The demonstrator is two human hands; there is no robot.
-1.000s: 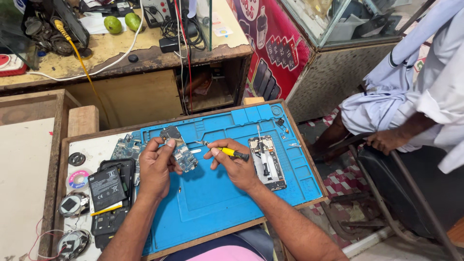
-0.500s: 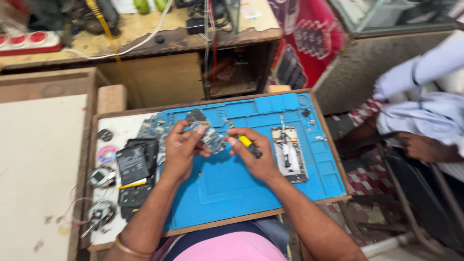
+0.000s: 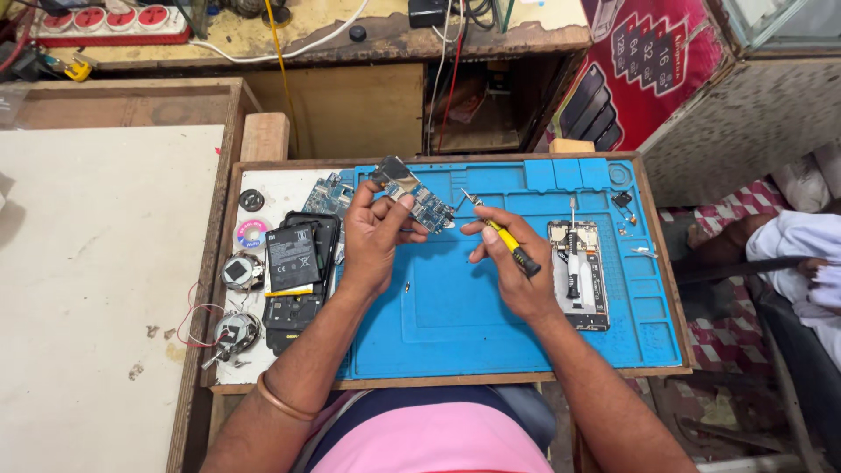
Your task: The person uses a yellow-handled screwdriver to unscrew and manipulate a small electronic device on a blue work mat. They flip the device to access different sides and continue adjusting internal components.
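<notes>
My left hand (image 3: pixel 375 229) grips a small blue circuit board (image 3: pixel 412 195) above the blue work mat (image 3: pixel 455 307). My right hand (image 3: pixel 512 267) holds a yellow-and-black screwdriver (image 3: pixel 508 245) whose metal tip points up-left toward the board's right edge. An opened phone frame (image 3: pixel 577 271) lies on the mat just right of my right hand. A black phone battery (image 3: pixel 291 260) rests on a black phone back left of my left hand, and another blue board (image 3: pixel 328 194) lies behind it.
A wooden tray (image 3: pixel 438 382) holds the mat. Round parts with wires (image 3: pixel 235 333) and a tape roll (image 3: pixel 251 234) sit at its left. A white tabletop (image 3: pixel 96 289) is further left. Another person (image 3: pixel 788 254) sits at the right. A cluttered bench (image 3: pixel 350 35) runs behind.
The camera has moved and now looks straighter down at the tray. My hands still hold the board and screwdriver, which are now slightly apart.
</notes>
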